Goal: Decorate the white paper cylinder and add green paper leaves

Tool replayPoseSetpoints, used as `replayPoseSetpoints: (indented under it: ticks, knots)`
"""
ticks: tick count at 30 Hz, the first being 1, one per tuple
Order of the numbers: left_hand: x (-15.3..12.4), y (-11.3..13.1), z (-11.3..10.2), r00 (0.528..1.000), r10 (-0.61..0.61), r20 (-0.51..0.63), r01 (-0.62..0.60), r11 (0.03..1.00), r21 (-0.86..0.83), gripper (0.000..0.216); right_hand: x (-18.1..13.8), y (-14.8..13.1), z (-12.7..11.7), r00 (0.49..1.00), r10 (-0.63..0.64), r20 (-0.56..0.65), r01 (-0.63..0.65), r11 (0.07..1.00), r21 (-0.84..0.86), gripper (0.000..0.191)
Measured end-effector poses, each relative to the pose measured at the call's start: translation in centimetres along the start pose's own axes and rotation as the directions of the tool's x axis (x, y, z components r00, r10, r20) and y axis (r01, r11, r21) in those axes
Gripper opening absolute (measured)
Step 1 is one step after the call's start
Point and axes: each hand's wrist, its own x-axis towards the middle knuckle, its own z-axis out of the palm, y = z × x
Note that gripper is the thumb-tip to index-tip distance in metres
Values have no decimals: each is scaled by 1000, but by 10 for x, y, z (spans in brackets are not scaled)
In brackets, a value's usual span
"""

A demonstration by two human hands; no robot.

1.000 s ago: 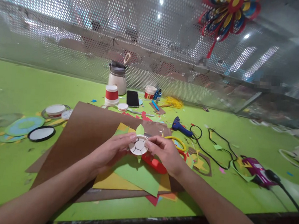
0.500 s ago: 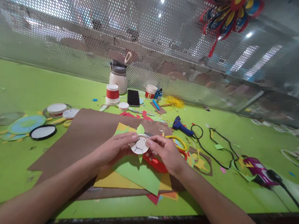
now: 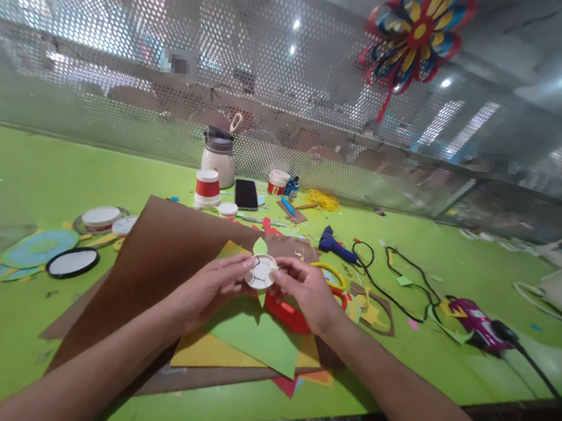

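Observation:
Both hands pinch a small white paper disc [image 3: 261,272] marked with a dark cell pattern; a green leaf-shaped piece [image 3: 260,246] sticks up from its top edge. My left hand [image 3: 209,286] grips the disc's left rim with its fingertips. My right hand [image 3: 304,291] grips the right rim, fingers curled. The disc hangs just above a stack of green paper [image 3: 259,335], yellow paper [image 3: 202,350] and a large brown sheet [image 3: 161,253]. A red plastic piece [image 3: 288,316] lies under my right hand.
On the green table [image 3: 31,165] lie a blue glue gun [image 3: 334,244], black cables [image 3: 397,271], a purple tool [image 3: 477,320], yellow-handled scissors [image 3: 332,273], a phone [image 3: 246,193], a jug [image 3: 218,154], red-and-white cups [image 3: 207,188], round lids [image 3: 72,262] and paper scraps. A perforated metal wall [image 3: 127,62] carries a paper pinwheel [image 3: 416,30].
The view has tilted up and shifted slightly. Both hands stay pinched on the disc at the same spot over the paper stack.

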Motion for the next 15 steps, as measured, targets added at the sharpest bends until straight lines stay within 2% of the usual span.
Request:
replayPoseSetpoints:
  ticks: [6, 15]
  knots:
    - [9, -13, -6, 996, 78, -53, -71, 989, 128, 61, 3, 2, 2, 1000, 7, -24, -5, 997, 78, 34]
    - [11, -20, -3, 982, 190, 17, -186, 935, 302, 46, 1, 8, 3, 1000, 14, -7, -14, 994, 112, 33]
